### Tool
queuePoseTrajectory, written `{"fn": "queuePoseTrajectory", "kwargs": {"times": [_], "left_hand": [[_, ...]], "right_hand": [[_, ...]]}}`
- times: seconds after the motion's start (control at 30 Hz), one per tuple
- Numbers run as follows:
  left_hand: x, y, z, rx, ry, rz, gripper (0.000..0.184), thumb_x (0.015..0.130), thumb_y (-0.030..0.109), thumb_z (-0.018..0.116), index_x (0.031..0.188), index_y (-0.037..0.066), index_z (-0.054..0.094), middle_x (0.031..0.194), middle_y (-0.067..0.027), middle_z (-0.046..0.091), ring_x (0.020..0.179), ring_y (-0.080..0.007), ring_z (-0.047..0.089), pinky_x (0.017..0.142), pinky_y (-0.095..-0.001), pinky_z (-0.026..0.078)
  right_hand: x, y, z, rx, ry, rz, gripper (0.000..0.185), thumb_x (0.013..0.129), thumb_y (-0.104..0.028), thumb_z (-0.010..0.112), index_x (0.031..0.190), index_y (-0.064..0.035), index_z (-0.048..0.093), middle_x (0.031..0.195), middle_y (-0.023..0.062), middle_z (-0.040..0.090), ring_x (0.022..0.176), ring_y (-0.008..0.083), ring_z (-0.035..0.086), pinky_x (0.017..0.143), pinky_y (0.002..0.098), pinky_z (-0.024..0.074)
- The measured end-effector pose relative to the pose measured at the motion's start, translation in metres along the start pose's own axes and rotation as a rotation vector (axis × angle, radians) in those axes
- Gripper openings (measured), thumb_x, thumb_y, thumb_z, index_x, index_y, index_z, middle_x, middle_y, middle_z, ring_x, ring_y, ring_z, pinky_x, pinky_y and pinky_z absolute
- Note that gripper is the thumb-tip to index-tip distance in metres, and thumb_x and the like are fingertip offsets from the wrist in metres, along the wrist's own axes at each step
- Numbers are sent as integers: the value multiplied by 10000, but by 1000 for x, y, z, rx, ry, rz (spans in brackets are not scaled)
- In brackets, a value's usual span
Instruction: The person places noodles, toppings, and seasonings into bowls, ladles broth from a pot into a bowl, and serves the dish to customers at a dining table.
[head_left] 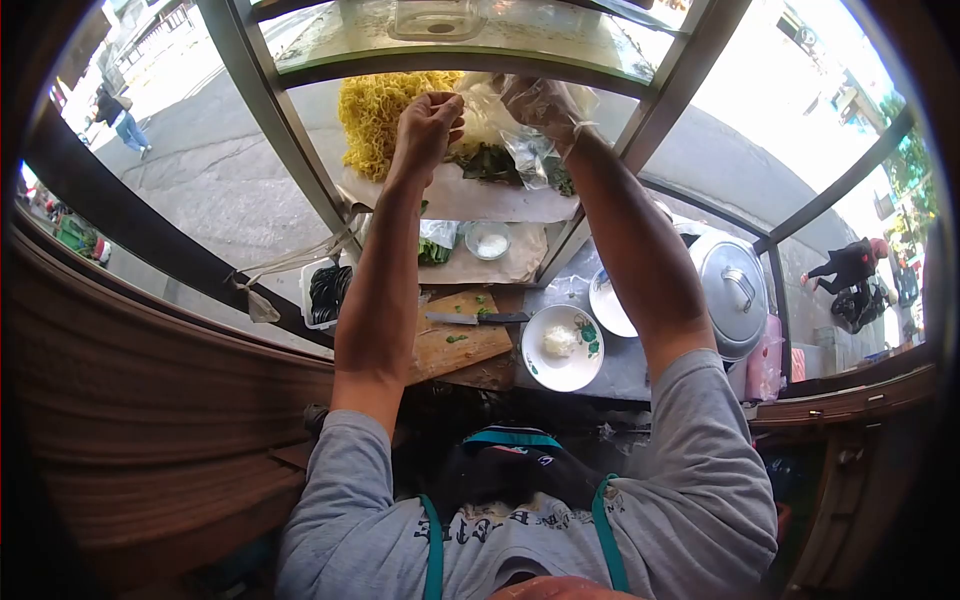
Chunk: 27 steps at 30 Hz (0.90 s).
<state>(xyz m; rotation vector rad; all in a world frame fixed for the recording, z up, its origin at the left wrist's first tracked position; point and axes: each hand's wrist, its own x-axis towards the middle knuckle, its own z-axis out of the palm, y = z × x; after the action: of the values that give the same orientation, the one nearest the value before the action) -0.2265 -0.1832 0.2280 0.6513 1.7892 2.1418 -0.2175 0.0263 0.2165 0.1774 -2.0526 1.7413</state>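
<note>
Tangling every way, yellow noodles (375, 120), hands (428, 122) near

You can read no text here | your grey shirt (690, 450): dark chest lettering (500, 526), unclear | your dark apron (490, 478): small pale marks (545, 460), illegible

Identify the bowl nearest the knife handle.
The green-patterned white bowl, beside the handle. The other white bowl, partly behind the right forearm, and the small clear bowl both sit farther off.
</note>
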Motion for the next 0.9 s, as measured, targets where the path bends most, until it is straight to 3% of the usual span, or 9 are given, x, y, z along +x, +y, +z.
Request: {"fn": "queuePoseTrajectory", "kwargs": {"times": [0.17,0.27,0.37,0.47,0.5,0.57,0.6,0.7,0.9], "left_hand": [[27,-12,10,24,-222,72,188,917,123,573,1047,1,635,958,-61,674,875,-107,629,824,-257,508],[17,14,10,96,-259,72,214,915,102,531,1052,-5,656,948,-79,680,830,-124,642,764,-267,527],[3,9,6,-68,-94,-194,258,942,223,546,1063,9,625,943,-104,684,792,-146,653,733,-291,539],[-9,25,34,-395,-174,-503,199,934,138,501,1037,3,603,848,-92,667,731,-157,633,674,-303,537],[-7,18,32,-76,-259,-168,220,942,151,479,1050,-3,594,862,-103,664,745,-176,639,698,-321,547],[15,-11,28,559,-408,512,263,958,175,436,1075,-13,577,889,-124,656,772,-215,651,745,-358,566],[40,-27,29,436,-496,254,286,960,142,377,1067,-67,540,964,-182,625,814,-260,645,772,-410,573],[45,-17,46,-833,-237,-468,262,929,63,352,1022,-103,532,1011,-221,593,812,-292,634,746,-417,571],[66,-24,53,-728,39,-452,147,922,36,357,927,-72,456,858,-167,516,752,-278,568,753,-466,547]], "right_hand": [[-17,-4,8,600,73,362,218,877,-189,621,1013,-18,633,852,51,647,680,140,623,560,267,505],[0,19,-10,-163,51,-54,186,851,-150,646,1000,-39,640,833,55,641,694,125,590,587,256,496],[-25,1,6,-99,67,-240,295,811,-132,673,1085,-55,594,902,63,618,781,126,575,637,263,499],[-55,-10,12,186,-101,-355,392,834,-139,666,1189,-57,520,1020,74,590,891,141,575,707,277,512],[-62,-5,9,252,-199,-388,409,853,-144,658,1219,-56,496,1061,77,581,925,147,577,731,282,517],[-76,-4,29,-71,29,-346,354,880,-153,638,1195,-49,512,1036,75,591,913,159,591,746,285,522],[-81,-4,33,32,44,-308,348,881,-156,641,1188,-45,521,1039,74,597,910,152,593,752,282,518],[-93,-16,36,132,108,-238,346,885,-171,648,1185,-35,542,1068,68,610,920,133,593,773,271,503],[-147,-17,52,445,237,-138,376,901,-211,644,1198,-10,532,1117,90,599,983,176,577,854,300,488]]}}
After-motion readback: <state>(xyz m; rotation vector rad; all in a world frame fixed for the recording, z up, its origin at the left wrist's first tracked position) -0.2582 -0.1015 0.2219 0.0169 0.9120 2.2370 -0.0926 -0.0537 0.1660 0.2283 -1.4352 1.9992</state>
